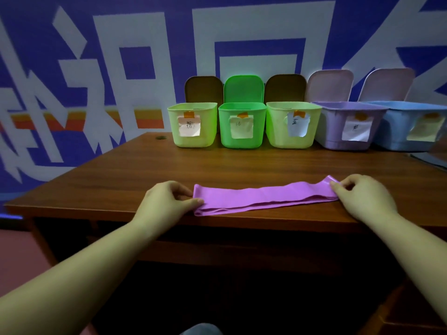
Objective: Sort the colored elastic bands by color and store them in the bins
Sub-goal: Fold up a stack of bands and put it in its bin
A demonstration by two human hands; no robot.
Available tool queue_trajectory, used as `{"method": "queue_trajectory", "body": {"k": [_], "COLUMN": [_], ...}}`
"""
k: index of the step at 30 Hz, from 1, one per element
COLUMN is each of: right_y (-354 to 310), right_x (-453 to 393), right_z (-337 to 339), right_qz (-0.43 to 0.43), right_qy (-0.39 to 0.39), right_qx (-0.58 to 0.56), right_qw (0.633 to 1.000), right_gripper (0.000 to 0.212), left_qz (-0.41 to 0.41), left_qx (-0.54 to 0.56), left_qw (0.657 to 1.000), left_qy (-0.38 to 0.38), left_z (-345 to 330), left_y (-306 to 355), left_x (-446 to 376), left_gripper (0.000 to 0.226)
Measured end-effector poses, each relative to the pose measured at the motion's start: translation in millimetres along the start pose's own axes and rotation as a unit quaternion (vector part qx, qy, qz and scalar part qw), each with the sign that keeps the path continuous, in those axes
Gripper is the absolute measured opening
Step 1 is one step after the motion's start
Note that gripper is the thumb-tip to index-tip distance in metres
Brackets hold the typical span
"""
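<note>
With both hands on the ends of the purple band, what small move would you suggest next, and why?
Probably fold it in half: the left hand and right hand pinch opposite ends of the purple band, which lies flat and longer than any bin.

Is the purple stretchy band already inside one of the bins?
No, the purple band lies flat on the wooden table, pinched at its ends by the left hand and right hand, in front of the bins.
</note>
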State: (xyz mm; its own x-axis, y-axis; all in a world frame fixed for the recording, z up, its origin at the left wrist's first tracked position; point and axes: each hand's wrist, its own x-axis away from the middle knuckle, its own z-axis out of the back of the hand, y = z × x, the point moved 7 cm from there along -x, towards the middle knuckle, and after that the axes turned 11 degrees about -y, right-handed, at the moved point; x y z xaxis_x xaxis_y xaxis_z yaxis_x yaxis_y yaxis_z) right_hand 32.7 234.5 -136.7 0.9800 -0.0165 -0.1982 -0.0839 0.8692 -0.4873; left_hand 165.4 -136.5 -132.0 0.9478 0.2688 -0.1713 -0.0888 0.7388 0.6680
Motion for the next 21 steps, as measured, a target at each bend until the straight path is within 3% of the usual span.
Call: {"method": "queue_trajectory", "body": {"k": [5, 10, 14, 17, 19, 21], "right_y": [0.5, -0.6, -1.2, -2.1, -2.0, -1.6], "right_x": [2.0, 2.7, 3.9, 4.8, 5.1, 4.9], "right_z": [-2.4, -1.7, -2.2, -1.7, -1.0, -0.8], "right_qz": [-0.002, -0.003, -0.002, 0.001, 0.001, 0.001], "right_qy": [-0.007, -0.008, -0.008, -0.004, -0.002, -0.002], "right_qx": [-0.008, -0.017, -0.018, -0.023, -0.025, -0.024], "right_qw": [1.000, 1.000, 1.000, 1.000, 1.000, 1.000], "right_gripper": [0.022, 0.021, 0.021, 0.021, 0.021, 0.021], "left_qz": [-0.045, -0.143, -0.202, -0.289, -0.339, -0.347], "left_qx": [-0.017, -0.127, -0.154, -0.241, -0.302, -0.320], "left_qw": [0.997, 0.968, 0.953, 0.910, 0.878, 0.876], "left_qy": [0.068, 0.163, 0.167, 0.176, 0.148, 0.101], "left_z": [-0.9, -1.3, -6.1, -5.3, -10.9, -15.7], "left_y": [7.9, 16.4, 19.5, 29.8, 35.3, 36.3], "left_x": [14.8, 26.0, 24.8, 29.3, 30.3, 25.6], "left_gripper": [0.018, 0.016, 0.014, 0.009, 0.018, 0.021]}}
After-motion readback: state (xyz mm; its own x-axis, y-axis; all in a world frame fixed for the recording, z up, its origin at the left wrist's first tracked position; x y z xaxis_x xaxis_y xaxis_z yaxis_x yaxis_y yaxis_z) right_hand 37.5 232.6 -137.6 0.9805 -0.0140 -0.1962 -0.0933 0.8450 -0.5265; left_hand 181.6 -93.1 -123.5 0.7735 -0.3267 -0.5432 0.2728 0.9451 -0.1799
